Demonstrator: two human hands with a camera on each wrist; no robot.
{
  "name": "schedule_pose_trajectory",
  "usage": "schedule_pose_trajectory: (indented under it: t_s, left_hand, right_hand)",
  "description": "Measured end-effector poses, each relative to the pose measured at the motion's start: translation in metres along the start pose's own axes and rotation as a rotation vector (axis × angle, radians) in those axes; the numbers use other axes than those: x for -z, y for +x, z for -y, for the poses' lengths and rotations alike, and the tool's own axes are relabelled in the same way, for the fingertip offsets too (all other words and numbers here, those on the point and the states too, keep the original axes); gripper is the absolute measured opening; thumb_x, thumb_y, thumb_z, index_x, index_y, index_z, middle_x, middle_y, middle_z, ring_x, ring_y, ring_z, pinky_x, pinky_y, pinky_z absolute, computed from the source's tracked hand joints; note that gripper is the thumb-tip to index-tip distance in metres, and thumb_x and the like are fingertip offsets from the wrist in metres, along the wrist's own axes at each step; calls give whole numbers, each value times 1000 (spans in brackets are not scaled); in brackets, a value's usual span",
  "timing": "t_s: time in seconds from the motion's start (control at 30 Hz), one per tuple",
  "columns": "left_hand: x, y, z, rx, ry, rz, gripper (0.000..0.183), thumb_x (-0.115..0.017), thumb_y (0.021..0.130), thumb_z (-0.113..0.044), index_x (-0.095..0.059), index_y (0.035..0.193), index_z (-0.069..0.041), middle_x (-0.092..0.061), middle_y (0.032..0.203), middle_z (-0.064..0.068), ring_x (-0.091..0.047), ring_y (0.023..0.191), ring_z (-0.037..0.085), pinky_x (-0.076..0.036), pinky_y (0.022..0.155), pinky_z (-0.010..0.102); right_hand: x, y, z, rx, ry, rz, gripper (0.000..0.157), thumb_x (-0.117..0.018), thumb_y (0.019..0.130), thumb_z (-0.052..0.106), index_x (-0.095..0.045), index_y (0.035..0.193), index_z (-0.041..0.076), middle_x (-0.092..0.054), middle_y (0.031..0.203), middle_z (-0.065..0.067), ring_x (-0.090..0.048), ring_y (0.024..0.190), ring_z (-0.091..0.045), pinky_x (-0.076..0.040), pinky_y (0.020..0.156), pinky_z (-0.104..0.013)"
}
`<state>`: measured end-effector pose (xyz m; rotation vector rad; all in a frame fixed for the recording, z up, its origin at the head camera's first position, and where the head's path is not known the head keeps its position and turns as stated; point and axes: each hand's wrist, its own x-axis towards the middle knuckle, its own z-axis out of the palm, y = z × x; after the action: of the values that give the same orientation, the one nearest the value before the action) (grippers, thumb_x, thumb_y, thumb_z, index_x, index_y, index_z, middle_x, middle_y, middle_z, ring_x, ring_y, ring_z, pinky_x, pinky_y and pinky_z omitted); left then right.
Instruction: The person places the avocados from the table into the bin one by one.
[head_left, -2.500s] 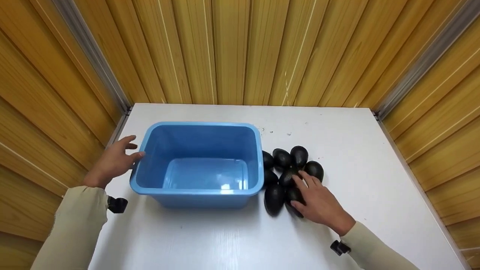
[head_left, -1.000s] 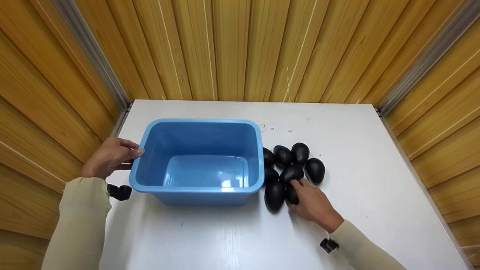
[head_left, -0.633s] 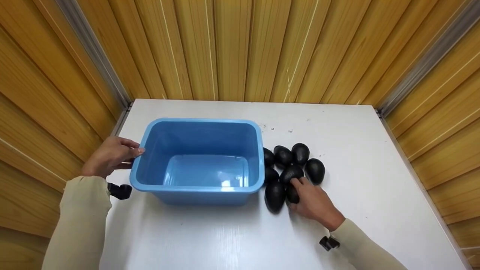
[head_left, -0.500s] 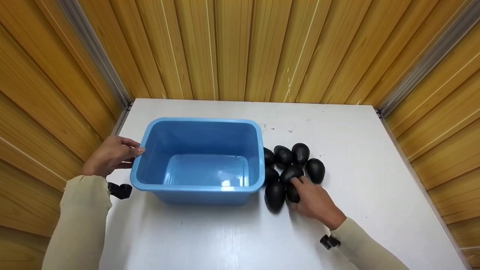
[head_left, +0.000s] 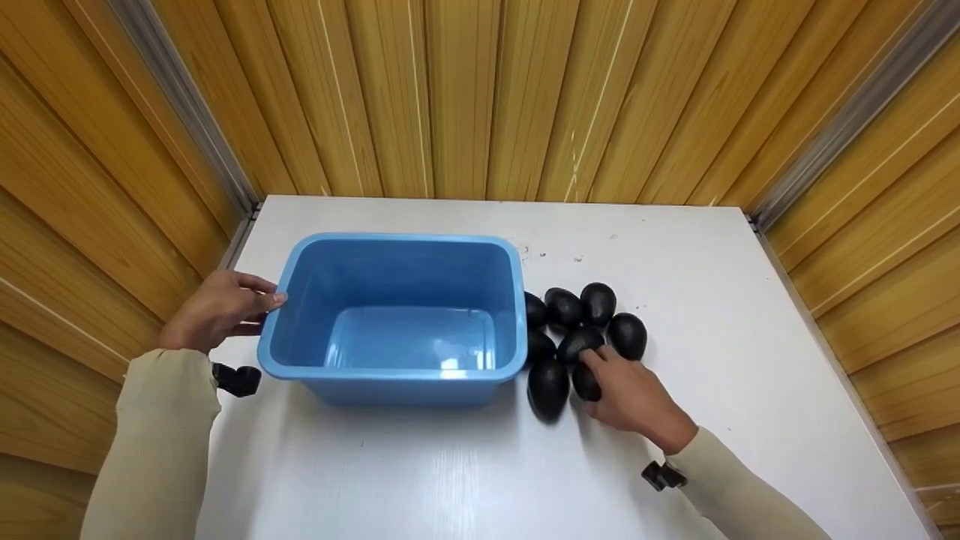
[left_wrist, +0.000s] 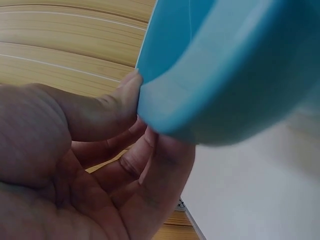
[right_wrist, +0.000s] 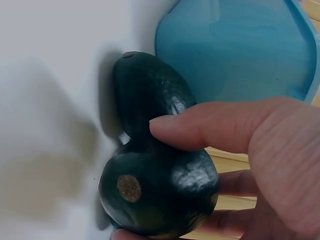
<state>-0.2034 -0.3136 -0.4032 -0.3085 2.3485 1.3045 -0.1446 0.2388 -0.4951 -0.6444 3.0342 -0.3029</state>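
Observation:
A deep blue plastic tub (head_left: 405,391) stands on the white table, with nothing seen inside it. At its left side my left hand (head_left: 219,307) pinches the rim (left_wrist: 172,95), thumb on the inner side and fingers beneath. Several dark avocados (head_left: 548,390) lie bunched against the tub's right side; the tub partly hides two of them. My right hand (head_left: 634,394) grips the nearest right one, an avocado (right_wrist: 157,187) whose brown stem scar faces the right wrist camera. Its thumb lies across the top, by a neighbouring avocado (right_wrist: 150,95). The held avocado still sits among the others.
Wood-patterned panels (head_left: 465,97) wall in the table at the back and both sides. Small dark specks (head_left: 542,254) mark the white tabletop (head_left: 675,247) behind the avocados. A small black device (head_left: 664,475) sits at each wrist.
My left hand has closed from spread fingers to a pinch on the tub's rim. My right hand has come down from over the avocados and taken hold of one. Little moves in the last half second.

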Motion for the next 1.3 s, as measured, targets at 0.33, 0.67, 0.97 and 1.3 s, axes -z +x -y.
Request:
schedule_pose_trajectory:
  t_s: [0.33, 0.67, 0.97, 1.3]
  left_hand:
    - [-1, 0, -1, 10, -10, 7, 68, -66, 103, -36, -43, 153, 3, -54, 148, 32, -66, 127, 46, -55, 104, 55]
    - [-1, 0, -1, 15, -10, 8, 69, -67, 102, -36, -43, 153, 3, -54, 148, 32, -67, 125, 44, -55, 104, 55]
    - [-1, 2, 0, 11, -20, 1, 67, -69, 101, -35, -46, 150, 5, -59, 143, 31, -74, 114, 35, -56, 103, 55]
    - [-1, -1, 0, 22, -20, -3, 74, -70, 99, -40, -43, 154, 3, -52, 151, 32, -66, 127, 44, -55, 105, 54]
  right_hand:
    - [14, 0, 5, 31, -25, -16, 55, -88, 74, 17, -62, 121, 7, -64, 105, -12, -61, 67, -29, -56, 62, -47]
    - [30, 1, 13, 36, -35, -19, 61, -88, 75, 20, -62, 128, 7, -65, 113, -13, -65, 74, -34, -58, 67, -49]
    - [45, 2, 18, 47, -42, -38, 63, -88, 74, 19, -63, 130, 8, -65, 111, -12, -64, 72, -32, -57, 67, -50]
    - [59, 4, 22, 57, -62, -46, 60, -87, 75, 20, -63, 129, 9, -66, 112, -12, -64, 76, -30, -57, 67, -47]
